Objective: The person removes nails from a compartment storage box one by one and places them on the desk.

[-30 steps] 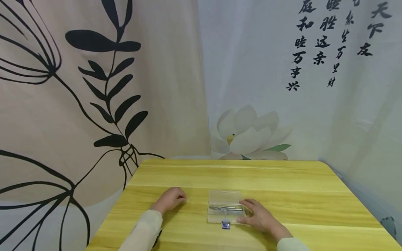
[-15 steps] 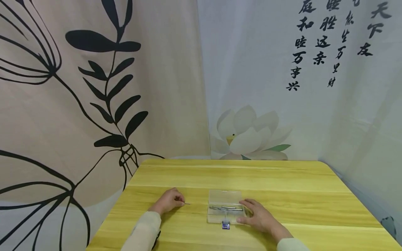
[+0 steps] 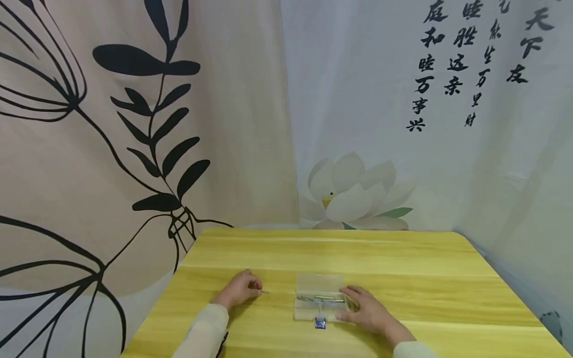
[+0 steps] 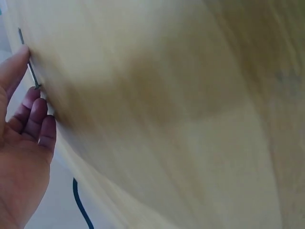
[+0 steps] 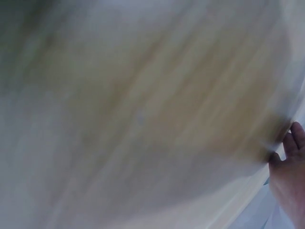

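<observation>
Far to the left of my left grip (image 3: 239,288), beyond the counter (image 3: 403,261), hangs a pale curtain (image 3: 241,99) printed with a dark leafy plant (image 3: 154,144). A cream sleeve (image 3: 206,323) covers my arm just behind that grip, with something black (image 3: 222,343) showing at its edge. With my left thumb and fingertips I pinch a thin metal rod (image 4: 33,73), one end of it sticking out to the right of the grip.

A bare stretch of wood separates my left grip from a clear box (image 3: 304,314), which sits immediately left of my right grip (image 3: 369,311). Its lid (image 3: 319,282) is folded back on the far side; slim metal pieces (image 3: 320,299) lie across inside, and a small blue-purple piece (image 3: 320,323) is at the near edge, left of my right thumb.

My right grip holds the box's right end, thumb at the near side, fingers toward the far side. Behind it comes the pale right cuff (image 3: 414,349); well beyond, black brush characters (image 3: 465,37) run down the backdrop.
</observation>
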A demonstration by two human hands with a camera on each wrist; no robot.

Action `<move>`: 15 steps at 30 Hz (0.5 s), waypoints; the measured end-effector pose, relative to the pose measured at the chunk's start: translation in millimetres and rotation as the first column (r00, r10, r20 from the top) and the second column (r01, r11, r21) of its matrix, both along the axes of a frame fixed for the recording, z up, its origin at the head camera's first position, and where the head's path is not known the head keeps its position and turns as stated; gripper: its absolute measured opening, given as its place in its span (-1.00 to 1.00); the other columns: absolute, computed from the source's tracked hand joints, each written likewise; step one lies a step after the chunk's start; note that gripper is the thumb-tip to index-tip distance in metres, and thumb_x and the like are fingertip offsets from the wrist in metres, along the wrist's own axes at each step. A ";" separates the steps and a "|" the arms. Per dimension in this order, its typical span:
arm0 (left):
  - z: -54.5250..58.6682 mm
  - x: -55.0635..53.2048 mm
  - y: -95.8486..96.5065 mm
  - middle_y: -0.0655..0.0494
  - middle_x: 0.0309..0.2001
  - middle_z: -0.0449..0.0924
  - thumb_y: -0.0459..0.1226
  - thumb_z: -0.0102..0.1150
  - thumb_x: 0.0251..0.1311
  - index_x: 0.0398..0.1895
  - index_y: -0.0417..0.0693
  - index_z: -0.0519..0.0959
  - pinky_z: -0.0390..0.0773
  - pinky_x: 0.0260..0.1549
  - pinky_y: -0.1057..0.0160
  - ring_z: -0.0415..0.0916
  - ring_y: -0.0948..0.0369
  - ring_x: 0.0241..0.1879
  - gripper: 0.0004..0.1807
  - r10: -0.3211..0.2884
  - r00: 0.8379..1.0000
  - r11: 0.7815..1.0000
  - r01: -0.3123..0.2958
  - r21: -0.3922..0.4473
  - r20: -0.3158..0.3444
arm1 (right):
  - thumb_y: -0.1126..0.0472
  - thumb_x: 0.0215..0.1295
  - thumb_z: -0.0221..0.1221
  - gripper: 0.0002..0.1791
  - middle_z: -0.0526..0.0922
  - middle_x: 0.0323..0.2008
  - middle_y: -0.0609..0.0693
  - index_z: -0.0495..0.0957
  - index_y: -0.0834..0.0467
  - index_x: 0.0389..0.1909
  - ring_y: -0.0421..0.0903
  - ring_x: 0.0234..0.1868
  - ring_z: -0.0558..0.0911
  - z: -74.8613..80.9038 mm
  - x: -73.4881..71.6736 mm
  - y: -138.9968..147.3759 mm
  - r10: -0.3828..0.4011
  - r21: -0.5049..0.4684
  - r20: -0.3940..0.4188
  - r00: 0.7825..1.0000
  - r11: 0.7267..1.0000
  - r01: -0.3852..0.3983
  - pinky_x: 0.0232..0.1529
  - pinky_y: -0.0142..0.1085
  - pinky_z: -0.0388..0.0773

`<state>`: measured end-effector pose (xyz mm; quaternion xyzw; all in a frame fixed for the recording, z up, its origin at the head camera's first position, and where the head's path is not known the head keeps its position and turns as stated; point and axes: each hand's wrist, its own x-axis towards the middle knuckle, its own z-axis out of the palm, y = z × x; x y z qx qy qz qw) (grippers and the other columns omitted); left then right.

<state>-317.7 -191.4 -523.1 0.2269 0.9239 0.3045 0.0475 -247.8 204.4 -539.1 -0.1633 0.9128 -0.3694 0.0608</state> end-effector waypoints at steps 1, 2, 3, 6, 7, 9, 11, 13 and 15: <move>0.8 0.2 0.4 0.07 -0.31 0.44 -0.35 0.40 0.15 -0.31 -0.11 0.66 0.46 -0.27 0.18 0.39 0.20 -0.30 -0.91 0.010 1.000 1.000 -0.010 -0.006 0.005 | -0.21 0.17 0.34 -0.13 0.25 0.39 0.32 0.36 0.15 0.40 0.47 0.35 0.19 -0.1 -0.1 -0.3 0.001 0.002 -0.006 1.000 1.000 -0.001 0.18 0.43 0.14; 2.1 0.0 0.8 0.07 -0.29 0.46 -0.33 0.41 0.15 -0.29 -0.12 0.67 0.47 -0.27 0.17 0.40 0.19 -0.29 -0.89 0.022 1.000 1.000 -0.022 -0.008 0.013 | -0.21 0.16 0.34 -0.13 0.25 0.39 0.32 0.36 0.15 0.40 0.47 0.35 0.19 0.1 -0.2 -0.5 0.000 0.005 -0.011 1.000 1.000 0.000 0.18 0.43 0.14; 3.7 -0.5 1.3 0.07 -0.28 0.47 -0.32 0.41 0.15 -0.27 -0.12 0.67 0.48 -0.25 0.16 0.41 0.19 -0.27 -0.87 0.034 0.999 0.999 -0.034 -0.008 0.025 | -0.21 0.17 0.35 -0.13 0.25 0.39 0.31 0.36 0.15 0.40 0.47 0.35 0.19 0.4 -0.3 -0.6 -0.001 0.006 -0.009 1.000 1.000 0.001 0.18 0.42 0.15; 7.5 -1.9 3.4 0.04 -0.21 0.52 -0.27 0.40 0.18 -0.16 -0.16 0.67 0.52 -0.21 0.09 0.45 0.15 -0.21 -0.79 0.069 0.995 0.997 -0.071 0.018 0.073 | -0.21 0.16 0.35 -0.13 0.25 0.40 0.30 0.36 0.14 0.40 0.46 0.36 0.19 1.7 0.0 -0.3 -0.012 0.006 0.002 1.000 1.000 0.012 0.18 0.42 0.15; 9.1 -2.3 4.4 0.03 -0.19 0.53 -0.26 0.39 0.20 -0.12 -0.17 0.67 0.52 -0.19 0.06 0.45 0.14 -0.19 -0.77 0.079 0.993 0.996 -0.082 0.035 0.090 | -0.21 0.16 0.35 -0.13 0.25 0.40 0.30 0.36 0.13 0.40 0.45 0.36 0.19 1.9 -0.1 0.0 -0.014 0.004 0.004 1.000 1.000 0.014 0.18 0.42 0.15; 11.7 -2.8 6.6 0.00 -0.13 0.53 -0.25 0.36 0.22 -0.07 -0.18 0.66 0.52 -0.14 0.00 0.46 0.08 -0.13 -0.74 0.086 0.990 0.993 -0.094 0.066 0.109 | -0.21 0.16 0.35 -0.13 0.24 0.40 0.30 0.36 0.13 0.40 0.46 0.36 0.19 2.2 -0.1 0.6 -0.017 0.003 0.004 1.000 1.000 0.017 0.18 0.42 0.15; 13.3 -3.1 9.5 -0.01 -0.08 0.53 -0.24 0.34 0.24 -0.03 -0.18 0.64 0.50 -0.09 -0.04 0.46 0.04 -0.07 -0.71 0.090 0.989 0.991 -0.101 0.085 0.121 | -0.21 0.16 0.35 -0.14 0.24 0.40 0.30 0.36 0.13 0.40 0.46 0.36 0.19 2.1 -0.2 1.0 -0.016 0.001 0.001 1.000 1.000 0.016 0.18 0.43 0.15; 14.7 -3.4 13.6 -0.01 -0.04 0.52 -0.23 0.32 0.26 -0.01 -0.17 0.64 0.49 -0.06 -0.06 0.46 0.02 -0.02 -0.72 0.094 0.988 0.989 -0.107 0.100 0.125 | -0.22 0.17 0.34 -0.14 0.24 0.40 0.31 0.36 0.14 0.40 0.46 0.36 0.19 1.7 -0.3 1.2 -0.009 0.002 -0.004 1.000 1.000 0.009 0.18 0.42 0.15; 16.8 -3.9 19.3 0.01 -0.02 0.52 -0.23 0.30 0.29 0.01 -0.15 0.63 0.48 -0.04 -0.06 0.44 0.02 0.00 -0.72 0.098 0.987 0.987 -0.112 0.114 0.125 | -0.23 0.17 0.33 -0.13 0.24 0.40 0.31 0.36 0.14 0.40 0.46 0.36 0.20 0.8 -0.6 1.3 -0.005 0.001 -0.006 1.000 1.000 0.005 0.18 0.42 0.15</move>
